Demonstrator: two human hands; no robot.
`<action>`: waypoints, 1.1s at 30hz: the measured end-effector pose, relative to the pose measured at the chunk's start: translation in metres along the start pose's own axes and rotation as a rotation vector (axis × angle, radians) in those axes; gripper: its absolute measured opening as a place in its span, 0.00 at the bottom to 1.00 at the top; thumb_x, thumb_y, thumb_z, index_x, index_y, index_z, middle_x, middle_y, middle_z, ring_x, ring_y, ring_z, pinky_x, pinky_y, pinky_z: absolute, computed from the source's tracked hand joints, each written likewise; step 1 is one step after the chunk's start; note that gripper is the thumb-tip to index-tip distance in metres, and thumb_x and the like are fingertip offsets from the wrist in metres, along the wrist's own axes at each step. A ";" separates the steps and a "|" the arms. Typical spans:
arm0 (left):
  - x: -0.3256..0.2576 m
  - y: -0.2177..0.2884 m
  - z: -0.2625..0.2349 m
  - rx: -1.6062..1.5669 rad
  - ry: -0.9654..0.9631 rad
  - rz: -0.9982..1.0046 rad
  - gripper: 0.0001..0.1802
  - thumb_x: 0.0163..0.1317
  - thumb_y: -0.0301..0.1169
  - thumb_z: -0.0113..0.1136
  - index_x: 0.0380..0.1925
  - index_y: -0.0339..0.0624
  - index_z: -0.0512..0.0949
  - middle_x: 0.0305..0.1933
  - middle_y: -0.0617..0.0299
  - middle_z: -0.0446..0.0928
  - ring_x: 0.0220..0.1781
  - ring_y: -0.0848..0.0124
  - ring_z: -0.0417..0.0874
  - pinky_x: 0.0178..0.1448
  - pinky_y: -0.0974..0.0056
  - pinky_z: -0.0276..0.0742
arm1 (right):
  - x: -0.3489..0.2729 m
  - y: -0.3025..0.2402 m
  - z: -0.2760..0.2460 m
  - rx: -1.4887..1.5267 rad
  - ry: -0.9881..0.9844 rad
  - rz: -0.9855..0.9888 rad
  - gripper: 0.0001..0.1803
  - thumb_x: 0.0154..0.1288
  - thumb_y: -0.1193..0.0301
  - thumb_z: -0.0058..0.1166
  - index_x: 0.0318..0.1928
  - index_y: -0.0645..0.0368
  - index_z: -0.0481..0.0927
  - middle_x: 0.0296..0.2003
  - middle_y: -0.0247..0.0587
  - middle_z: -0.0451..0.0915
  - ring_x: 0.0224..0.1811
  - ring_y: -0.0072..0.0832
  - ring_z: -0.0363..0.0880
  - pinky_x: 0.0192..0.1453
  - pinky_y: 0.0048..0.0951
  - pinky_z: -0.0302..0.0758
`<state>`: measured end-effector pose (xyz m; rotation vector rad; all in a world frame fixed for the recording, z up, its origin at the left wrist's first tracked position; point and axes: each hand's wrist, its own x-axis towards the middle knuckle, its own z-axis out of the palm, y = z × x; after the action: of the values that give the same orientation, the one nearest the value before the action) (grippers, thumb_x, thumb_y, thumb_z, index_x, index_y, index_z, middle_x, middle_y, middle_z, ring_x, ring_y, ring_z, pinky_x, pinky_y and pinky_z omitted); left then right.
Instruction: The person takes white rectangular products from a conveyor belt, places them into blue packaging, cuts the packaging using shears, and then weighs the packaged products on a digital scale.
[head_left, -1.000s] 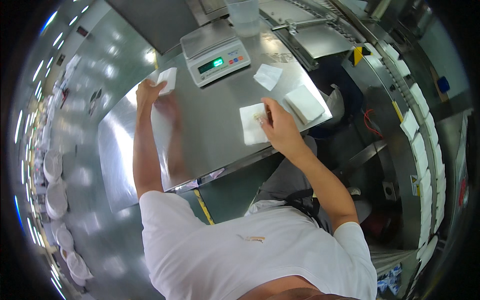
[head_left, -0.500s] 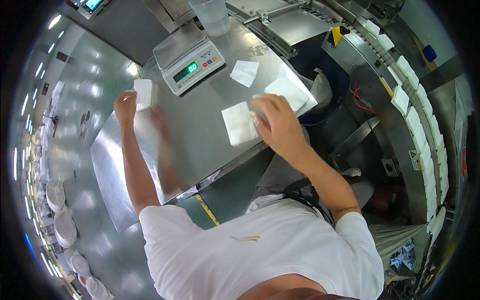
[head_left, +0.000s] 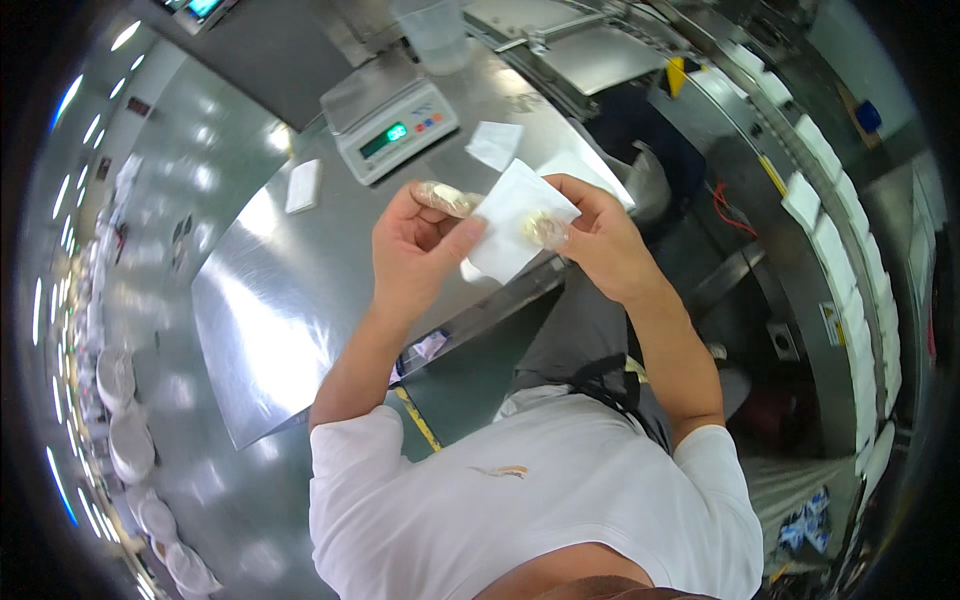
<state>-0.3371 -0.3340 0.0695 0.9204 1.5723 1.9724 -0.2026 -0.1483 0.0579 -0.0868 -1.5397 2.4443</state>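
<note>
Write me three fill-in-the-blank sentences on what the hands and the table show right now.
1. Both hands hold a white paper sheet above the shiny ____ table.
2. The left hand also pinches a small clear ____ between its fingertips.
3. The digital scale shows a ____ lit display.

Missing words: metal; bag; green

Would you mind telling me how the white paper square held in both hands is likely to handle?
The white paper square probably is thin and floppy: it bends between the left hand and right hand. It looks light, pinched by fingertips alone. Its corner hangs unsupported, so it may crease or tear easily.
</note>
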 end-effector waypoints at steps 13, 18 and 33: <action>-0.020 -0.008 0.104 -0.266 -0.267 -0.132 0.25 0.69 0.20 0.64 0.63 0.34 0.68 0.55 0.47 0.83 0.52 0.61 0.88 0.53 0.57 0.92 | -0.109 -0.055 -0.057 -0.436 0.387 -0.268 0.14 0.73 0.75 0.61 0.56 0.65 0.83 0.38 0.37 0.86 0.34 0.17 0.84 0.36 0.19 0.81; -0.028 -0.013 0.132 -0.368 -0.333 -0.208 0.28 0.67 0.21 0.67 0.65 0.34 0.67 0.55 0.46 0.82 0.53 0.61 0.88 0.52 0.57 0.92 | -0.138 -0.071 -0.066 -0.449 0.457 -0.282 0.14 0.72 0.77 0.60 0.55 0.68 0.82 0.37 0.38 0.86 0.33 0.18 0.84 0.35 0.19 0.80; -0.036 -0.027 0.194 -0.461 -0.441 -0.260 0.30 0.62 0.13 0.58 0.65 0.33 0.65 0.61 0.51 0.75 0.64 0.61 0.81 0.67 0.50 0.82 | -0.182 -0.086 -0.075 -0.476 0.652 -0.410 0.14 0.72 0.81 0.58 0.56 0.70 0.81 0.39 0.39 0.86 0.34 0.17 0.83 0.37 0.19 0.80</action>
<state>-0.1717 -0.2234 0.0597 0.8337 0.8914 1.6943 0.0027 -0.0911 0.0864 -0.5349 -1.5768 1.4882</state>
